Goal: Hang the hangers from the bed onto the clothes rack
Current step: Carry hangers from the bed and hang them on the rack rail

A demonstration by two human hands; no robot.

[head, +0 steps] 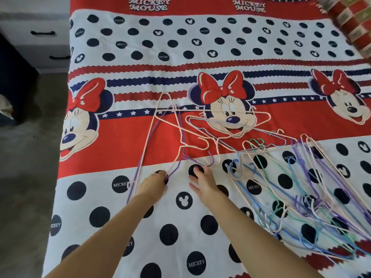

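Observation:
Thin wire hangers lie on the bed's Mickey Mouse cover (180,217). At the left of the heap, a pink hanger (158,115) and a purple hanger (140,167) lie overlapped. My left hand (154,183) has its fingertips curled over their lower corner and pinches the wires. My right hand (202,182) lies beside it with fingers spread, its fingertips by a purple hook (209,160), holding nothing. More pink hangers (259,125) cross the printed face. A thick tangled pile of hangers (301,193) in pink, purple, blue and green spreads to the right. The clothes rack is out of view.
A white drawer unit (40,39) with black handles stands at the upper left beside the bed. Grey floor (26,157) runs along the bed's left edge. A red checked cloth (351,23) lies at the bed's far right corner.

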